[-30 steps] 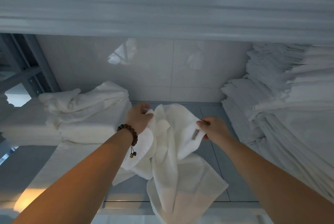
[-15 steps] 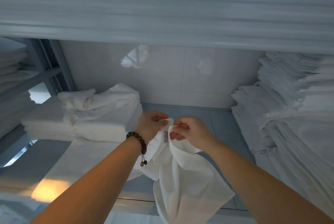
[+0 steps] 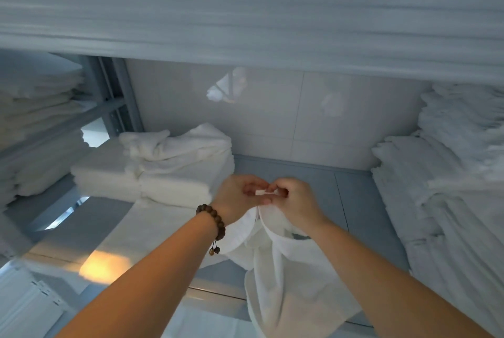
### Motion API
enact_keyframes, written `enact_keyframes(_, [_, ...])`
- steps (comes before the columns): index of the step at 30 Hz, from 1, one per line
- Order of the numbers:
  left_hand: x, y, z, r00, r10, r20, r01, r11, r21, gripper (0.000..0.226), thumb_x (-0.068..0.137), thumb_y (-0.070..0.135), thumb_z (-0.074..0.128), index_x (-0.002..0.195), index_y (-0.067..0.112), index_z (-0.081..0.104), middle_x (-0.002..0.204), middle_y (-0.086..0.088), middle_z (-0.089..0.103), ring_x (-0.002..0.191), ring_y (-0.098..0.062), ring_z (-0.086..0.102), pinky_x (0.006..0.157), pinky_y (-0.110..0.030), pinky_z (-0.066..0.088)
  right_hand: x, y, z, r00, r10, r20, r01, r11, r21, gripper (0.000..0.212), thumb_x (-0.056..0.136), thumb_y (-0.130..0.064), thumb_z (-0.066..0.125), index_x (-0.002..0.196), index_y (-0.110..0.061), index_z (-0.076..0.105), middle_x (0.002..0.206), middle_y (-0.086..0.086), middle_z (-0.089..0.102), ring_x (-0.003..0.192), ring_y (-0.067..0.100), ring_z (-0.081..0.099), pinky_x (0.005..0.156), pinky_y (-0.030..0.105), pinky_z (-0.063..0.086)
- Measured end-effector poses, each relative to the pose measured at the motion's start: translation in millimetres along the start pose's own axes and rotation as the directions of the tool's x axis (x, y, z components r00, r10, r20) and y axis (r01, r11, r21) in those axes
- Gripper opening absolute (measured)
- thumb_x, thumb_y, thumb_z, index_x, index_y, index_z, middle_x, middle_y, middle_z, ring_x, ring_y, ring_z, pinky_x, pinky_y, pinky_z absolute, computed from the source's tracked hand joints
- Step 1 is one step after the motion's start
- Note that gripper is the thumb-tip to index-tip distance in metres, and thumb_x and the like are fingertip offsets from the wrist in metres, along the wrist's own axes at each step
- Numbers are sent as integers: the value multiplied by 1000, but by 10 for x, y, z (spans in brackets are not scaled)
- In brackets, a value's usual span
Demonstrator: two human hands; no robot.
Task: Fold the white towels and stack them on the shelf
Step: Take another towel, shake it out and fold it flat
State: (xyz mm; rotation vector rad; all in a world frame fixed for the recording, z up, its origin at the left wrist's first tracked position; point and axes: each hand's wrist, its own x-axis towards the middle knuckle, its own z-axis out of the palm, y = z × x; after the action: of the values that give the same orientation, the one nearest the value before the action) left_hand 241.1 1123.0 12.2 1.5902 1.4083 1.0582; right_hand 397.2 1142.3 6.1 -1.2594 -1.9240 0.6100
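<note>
1. Head view, centre of the frame: the left hand [image 3: 240, 197] and right hand [image 3: 296, 205] meet knuckle to knuckle. The fingers of both are curled in, pinching the top edge of the white towel [image 3: 294, 277]. A small white corner of it shows between the fingertips.
2. The towel hangs bunched from that pinch toward the lower centre, and its lower part crosses the front edge of the shelf [image 3: 362, 217].
3. Bare grey board lies open right of the hands and behind them, up to the tiled wall [image 3: 272, 119].
4. Centre left: a folded stack [image 3: 174, 171] sits on a flat towel [image 3: 152, 231]. Its near right corner is just beside the left hand.
5. Right edge: a tall pile of linen [image 3: 450, 201] stands well apart from the right hand, with a bare strip of board between.
6. Top: the upper shelf edge [image 3: 245, 24] spans the frame above the hands.
7. A bead bracelet [image 3: 214, 219] circles the left wrist. A metal upright [image 3: 114, 92] stands at upper left.
</note>
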Motion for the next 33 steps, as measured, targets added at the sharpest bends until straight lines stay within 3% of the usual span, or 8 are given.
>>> enact_keyframes(5, [-68,109,-84,999,39,23,-40,998,39,20,74,4,76,88,16,71,80,3,70,64,6,61,64,-6,45,-31,52,-117,981,-94,169,67,985,156,10,81,-11,71,91,-9,72,108,-3,61,103,3,55,90,3,32])
enact_keyframes(9, [-141,216,-141,989,141,35,-145,969,202,21,79,2,70,87,22,70,73,11,63,59,8,54,62,-6,40,-25,122,-241,948,-57,313,6,987,163,13,80,-15,73,92,-13,71,105,-10,67,103,-6,56,93,4,34])
enact_keyframes(13, [-173,356,-263,970,236,62,-233,821,522,21,83,9,63,97,23,69,85,9,64,71,-5,54,71,-17,46,-20,137,-249,951,-41,305,13,996,92,15,78,-20,75,87,-9,71,94,4,69,87,12,61,83,24,43])
enact_keyframes(18, [-321,545,-457,957,284,65,-262,741,618,21,85,8,58,97,22,68,84,11,62,69,-5,53,65,-8,40,5,55,-113,937,-195,291,132,966,223,9,81,-17,72,84,-9,74,123,-15,53,116,-8,47,101,12,30])
enact_keyframes(22, [-414,693,-570,945,323,55,-272,681,680,22,84,6,56,96,18,69,84,10,62,70,-5,49,63,-3,34,24,-117,7,926,-283,250,201,930,306,9,85,-17,66,81,-24,71,95,-20,67,95,-2,60,88,20,43])
enact_keyframes(24, [-464,729,-621,940,335,67,-276,626,729,21,86,6,56,99,16,70,93,5,67,76,-7,52,68,-6,31,8,-173,70,939,-313,146,276,934,225,6,85,-18,66,80,-17,68,85,-9,65,84,10,60,83,34,47])
enact_keyframes(28, [-553,762,-685,943,320,94,-270,567,778,22,89,10,55,104,16,69,103,1,69,92,-14,60,78,-16,38,-136,-304,130,922,-381,60,365,912,188,15,88,-18,63,101,-20,69,97,-10,56,80,11,59,76,32,49])
enact_keyframes(33, [-644,810,-759,929,342,145,-319,535,783,24,88,8,53,104,17,70,102,2,68,91,-13,59,77,-14,36,-265,-475,104,887,-436,150,456,780,-429,34,94,-43,44,125,-29,50,104,1,57,77,31,62,58,32,36])
